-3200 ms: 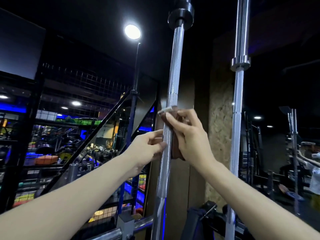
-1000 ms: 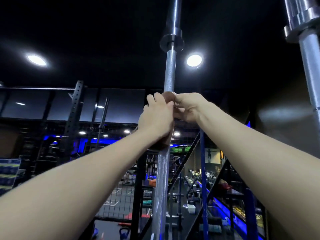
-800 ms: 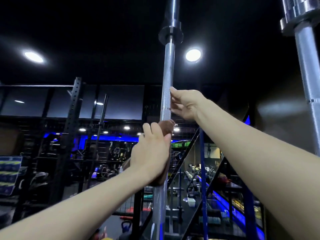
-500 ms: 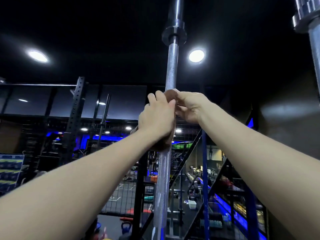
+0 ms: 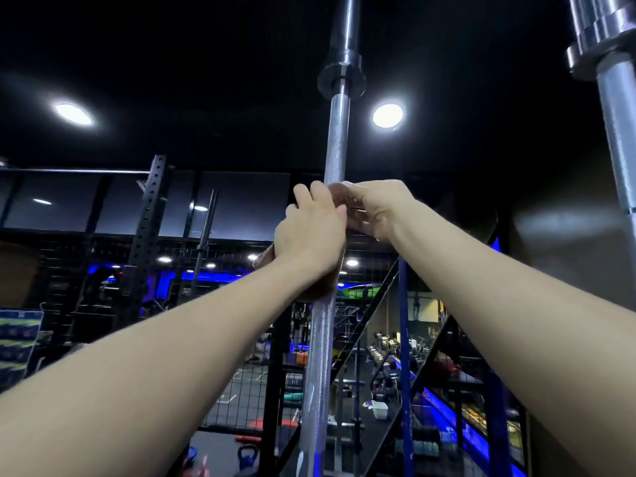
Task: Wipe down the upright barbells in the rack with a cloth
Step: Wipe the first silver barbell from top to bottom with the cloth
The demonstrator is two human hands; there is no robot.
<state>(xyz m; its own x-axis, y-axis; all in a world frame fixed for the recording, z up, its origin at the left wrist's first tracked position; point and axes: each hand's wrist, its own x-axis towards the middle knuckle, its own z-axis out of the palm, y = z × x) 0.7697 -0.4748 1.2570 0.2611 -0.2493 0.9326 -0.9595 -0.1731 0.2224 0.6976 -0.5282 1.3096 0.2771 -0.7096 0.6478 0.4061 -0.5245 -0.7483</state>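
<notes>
Here two upright barbells show: one knurled silver steel barbell [image 5: 335, 146] rising through the middle of the view, its collar high above the hands, and a second, thicker-looking silver barbell [image 5: 619, 132] along the right edge, well apart from the first. Both bare forearms reach up to the middle bar. The left hand [image 5: 311, 235] is closed around the shaft, pressing a single brown cloth [image 5: 318, 294] against it; the cloth's lower edge peeks out under the wrist and a bit of it shows above the knuckles. The right hand [image 5: 377, 210] touches the left at the same height on the bar's right side, fingers curled in at the cloth's top, though whether it grips bar or cloth I cannot tell. The hands hide the stretch of shaft between them. Two round ceiling lamps [image 5: 388, 115] glow against the dark ceiling, one on each side of the middle bar. Behind, a black perforated rack post [image 5: 148, 235] stands to the left, a blue pole [image 5: 406, 356] just right of the bar, and black wire fencing [image 5: 241, 390] below.
</notes>
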